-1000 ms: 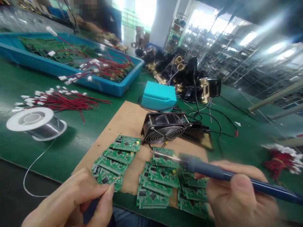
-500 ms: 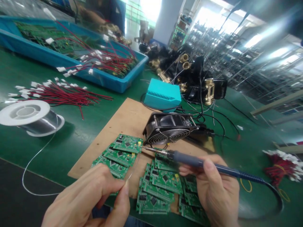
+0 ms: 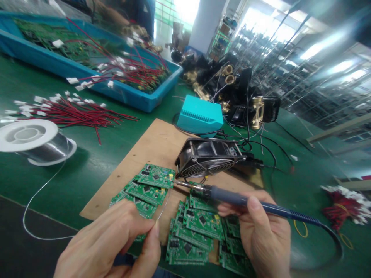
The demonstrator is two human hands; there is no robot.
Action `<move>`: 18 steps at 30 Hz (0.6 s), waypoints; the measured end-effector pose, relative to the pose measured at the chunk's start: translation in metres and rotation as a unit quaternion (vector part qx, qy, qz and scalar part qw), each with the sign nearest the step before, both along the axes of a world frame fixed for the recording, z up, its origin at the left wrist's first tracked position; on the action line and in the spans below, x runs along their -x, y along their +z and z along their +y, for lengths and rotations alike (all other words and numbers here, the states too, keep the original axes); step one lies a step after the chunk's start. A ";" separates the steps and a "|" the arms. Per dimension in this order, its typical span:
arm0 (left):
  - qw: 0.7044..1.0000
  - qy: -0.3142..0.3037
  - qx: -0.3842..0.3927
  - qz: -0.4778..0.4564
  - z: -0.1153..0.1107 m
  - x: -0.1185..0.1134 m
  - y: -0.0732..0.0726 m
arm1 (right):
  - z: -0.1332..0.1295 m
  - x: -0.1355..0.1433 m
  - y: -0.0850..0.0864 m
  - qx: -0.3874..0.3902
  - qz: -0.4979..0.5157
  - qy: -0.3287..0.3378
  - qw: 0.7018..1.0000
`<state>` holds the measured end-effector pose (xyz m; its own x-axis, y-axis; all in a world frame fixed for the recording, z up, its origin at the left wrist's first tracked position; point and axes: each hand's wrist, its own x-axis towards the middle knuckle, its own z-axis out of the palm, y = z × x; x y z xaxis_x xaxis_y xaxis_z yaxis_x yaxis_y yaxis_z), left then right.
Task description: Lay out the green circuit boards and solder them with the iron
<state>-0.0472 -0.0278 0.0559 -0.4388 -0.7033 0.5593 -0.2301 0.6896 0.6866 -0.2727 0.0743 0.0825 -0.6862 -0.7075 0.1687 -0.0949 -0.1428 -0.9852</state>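
Observation:
My left hand (image 3: 113,239) pinches a thin solder wire (image 3: 164,206) between thumb and forefinger; the wire curves up toward the edge of the top circuit board (image 3: 156,176) in the left stack. In my right hand (image 3: 261,227) is a soldering iron (image 3: 228,195), its tip pointing left at that board's right edge, beside a yellow part. Whether tip and wire touch is too small to tell. More green boards (image 3: 203,220) lie overlapped between my hands, some partly behind my right hand. The solder spool (image 3: 49,148) stands at the left.
A black fan (image 3: 208,158) stands on the brown board (image 3: 145,143), before a turquoise box (image 3: 199,114). Red wires (image 3: 84,114) lie near a blue tray (image 3: 150,102) of boards. Brass and black parts (image 3: 256,112) sit behind. Bundled wires (image 3: 339,206) are at right. A person's arm shows behind the tray.
The solder wire beyond my left fingertips now bows more, rising to the board edge. My hands and the iron have hardly moved; the view has shifted slightly.

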 end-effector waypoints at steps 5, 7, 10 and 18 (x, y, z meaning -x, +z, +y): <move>1.000 0.015 0.002 0.008 0.001 0.003 -0.003 | 0.000 -0.001 0.000 -0.005 0.005 -0.007 1.000; 1.000 0.012 0.001 0.007 0.001 0.003 -0.002 | 0.000 -0.001 0.000 -0.004 0.006 -0.008 1.000; 1.000 0.013 0.000 0.014 0.002 0.003 -0.002 | 0.000 -0.001 0.001 0.000 0.008 -0.004 1.000; 1.000 0.000 0.006 0.015 0.000 -0.001 -0.007 | 0.003 0.000 -0.003 -0.014 0.006 -0.002 1.000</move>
<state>-0.0463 -0.0276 0.0486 -0.4216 -0.6960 0.5813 -0.2097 0.6985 0.6842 -0.2730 0.0776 0.0798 -0.6870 -0.7095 0.1571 -0.1080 -0.1141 -0.9876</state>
